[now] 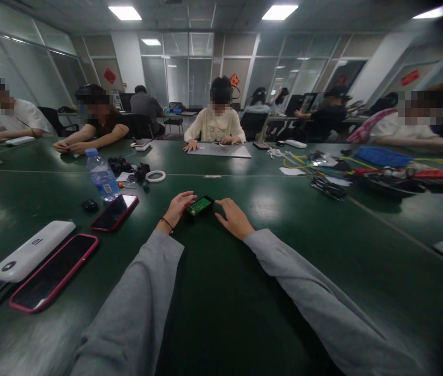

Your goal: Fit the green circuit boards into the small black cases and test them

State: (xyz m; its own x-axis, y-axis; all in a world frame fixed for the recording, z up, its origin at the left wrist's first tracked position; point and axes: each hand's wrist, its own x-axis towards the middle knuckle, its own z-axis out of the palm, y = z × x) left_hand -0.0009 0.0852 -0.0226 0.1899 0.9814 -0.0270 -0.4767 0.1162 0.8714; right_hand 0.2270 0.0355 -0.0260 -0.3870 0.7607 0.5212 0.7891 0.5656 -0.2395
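Observation:
A small black box with a green circuit board (pixel 201 206) on its top lies on the dark green table between my hands. At its left side is my left hand (pixel 177 209), fingers stretched out and slightly bent, the tips at the box's edge; whether they press on it I cannot tell. My right hand (pixel 234 218) is open on the other side, thumb and fingers apart. Its fingertips come close to the box's right edge, and nothing is in it. Both forearms wear grey sleeves, and a dark band circles my left wrist.
To the left are a water bottle (pixel 103 176), a phone (pixel 115 213), a red-edged phone (pixel 55 271) and a white power bank (pixel 31 250). A tape roll (pixel 155 176) lies farther back. Cables and a blue tray (pixel 382 156) sit at right. A person (pixel 214 122) works opposite; others sit around.

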